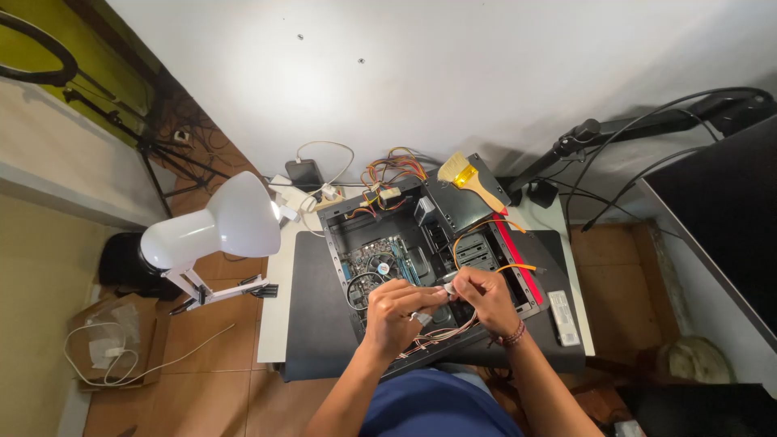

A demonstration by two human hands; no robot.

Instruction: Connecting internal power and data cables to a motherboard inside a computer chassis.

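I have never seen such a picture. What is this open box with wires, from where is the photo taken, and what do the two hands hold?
The single picture comes from a camera worn on the person's head, looking down. The box is an open computer case lying on a dark mat on a white table; inside are a green circuit board and a round fan. The left hand and right hand meet over the case and pinch a small pale connector on thin wires. A yellow brush rests on the case, a white lamp stands at the left, and a black monitor is at the right.
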